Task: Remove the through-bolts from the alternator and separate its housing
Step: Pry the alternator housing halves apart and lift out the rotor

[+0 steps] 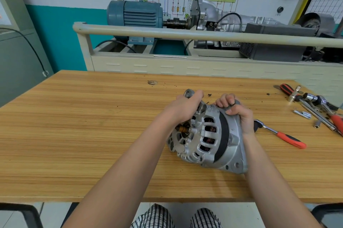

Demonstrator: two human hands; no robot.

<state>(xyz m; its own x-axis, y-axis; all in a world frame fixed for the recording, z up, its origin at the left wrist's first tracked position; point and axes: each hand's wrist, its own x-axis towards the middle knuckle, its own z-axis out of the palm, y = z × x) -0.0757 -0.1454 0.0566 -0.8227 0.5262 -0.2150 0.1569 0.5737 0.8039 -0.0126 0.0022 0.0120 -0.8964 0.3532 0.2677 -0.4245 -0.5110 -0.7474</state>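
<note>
A silver alternator (207,138) lies on its side on the wooden table (92,125), its shaft end with a brass-coloured stub facing left. Copper windings show through its slots, and a dark band runs between the two housing halves. My left hand (187,108) grips the left housing half near its mounting ear. My right hand (239,114) grips the upper rim of the right housing half, fingers curled over the edge. The far side of the alternator is hidden by both hands.
A ratchet with an orange handle (282,134) lies just right of the alternator. More tools, sockets and an extension bar (315,108) are scattered at the table's right edge. A training rig with a blue motor (135,16) stands behind the table.
</note>
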